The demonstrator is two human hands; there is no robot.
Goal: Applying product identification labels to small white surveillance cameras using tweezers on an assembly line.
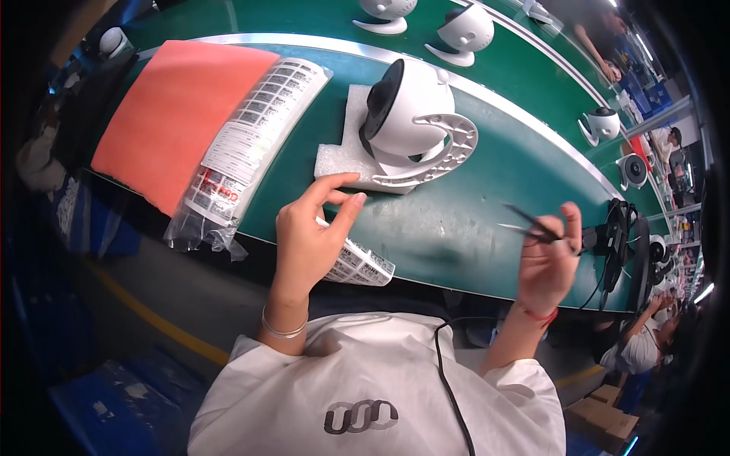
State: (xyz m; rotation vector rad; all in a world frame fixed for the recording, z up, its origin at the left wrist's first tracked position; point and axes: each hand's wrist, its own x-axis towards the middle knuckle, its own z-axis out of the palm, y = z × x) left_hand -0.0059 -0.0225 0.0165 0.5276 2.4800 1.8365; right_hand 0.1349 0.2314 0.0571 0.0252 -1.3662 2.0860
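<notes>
My left hand [308,232] is raised over a strip of small printed labels [357,262] at the near edge of the green mat [456,220]; its thumb and forefinger are pinched close, and whether a label sits between them I cannot tell. My right hand [549,262] grips black tweezers [528,222], tips pointing left. Just beyond my left hand a round white camera unit [407,106] with a black lens face lies tilted on a white foam block [342,156], its white base bracket [449,148] turned to the right.
An orange-pink foam sheet [179,114] and a clear bag of label sheets [243,144] lie left. More white camera units [465,32] stand on the belt beyond a metal rail. Black cables [620,235] hang at right, where other workers sit.
</notes>
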